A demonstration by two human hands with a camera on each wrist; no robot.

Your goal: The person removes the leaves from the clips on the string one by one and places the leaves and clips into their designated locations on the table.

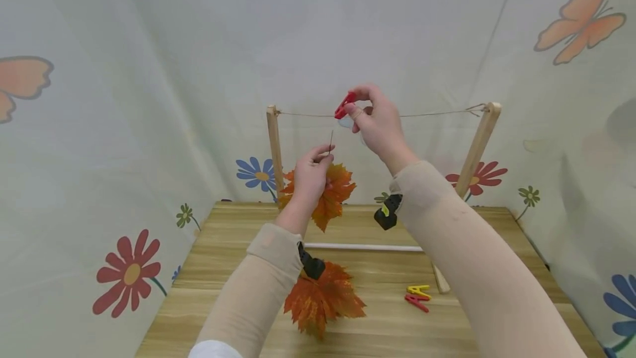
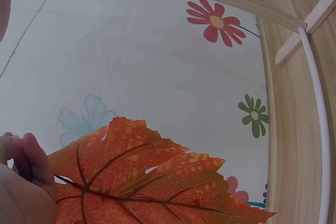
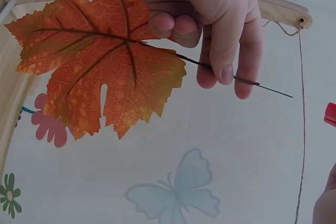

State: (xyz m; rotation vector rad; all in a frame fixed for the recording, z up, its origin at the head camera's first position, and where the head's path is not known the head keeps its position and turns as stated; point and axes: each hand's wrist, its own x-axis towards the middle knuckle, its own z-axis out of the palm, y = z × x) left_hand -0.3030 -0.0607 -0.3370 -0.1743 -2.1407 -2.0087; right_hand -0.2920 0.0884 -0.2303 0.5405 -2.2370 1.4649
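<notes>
My left hand pinches the dark stem of an orange artificial maple leaf, and the thin end of the stem sticks up past the fingertips. The leaf hangs below and behind that hand. Higher and to the right, my right hand holds a red clothespin between thumb and fingers, close to a thin string. Whether the clothespin touches the string cannot be told. In the right wrist view only the clothespin's edge shows. The stem tip lies just below the string, apart from it.
Two wooden posts carry the string, joined low down by a white rod. A second orange leaf lies on the wooden table. A yellow clothespin and another red clothespin lie near the right foot.
</notes>
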